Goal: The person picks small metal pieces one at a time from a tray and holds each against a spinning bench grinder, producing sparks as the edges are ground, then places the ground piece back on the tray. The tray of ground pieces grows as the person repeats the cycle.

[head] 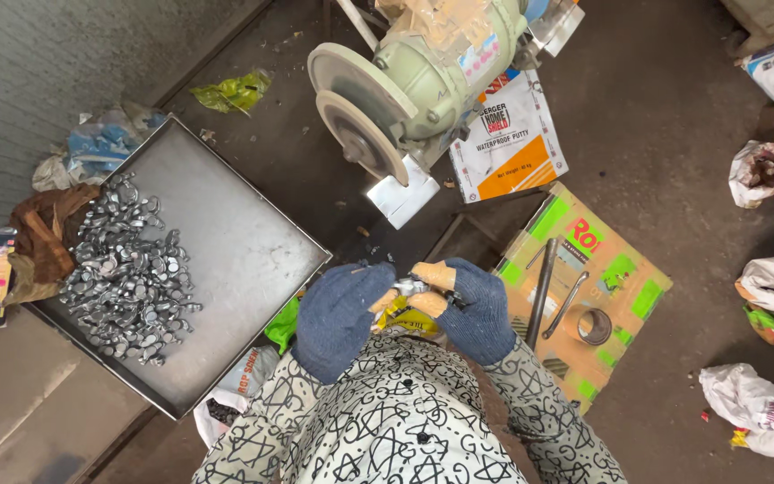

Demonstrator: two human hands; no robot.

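Both hands, in dark blue knit gloves with taped fingertips, meet just above the patterned jacket. The left hand (pixel 340 315) and right hand (pixel 469 305) pinch one small shiny metal piece (pixel 408 287) between them. To the left lies a steel tray (pixel 235 242) bearing a heap of like metal pieces (pixel 127 269). Beyond the hands stands a pale green bench grinder (pixel 414 76).

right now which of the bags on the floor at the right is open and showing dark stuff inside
The upper white bag, right of the grinder: its mouth gapes over dark brownish contents. The other white bags below it look crumpled, with no such contents showing.
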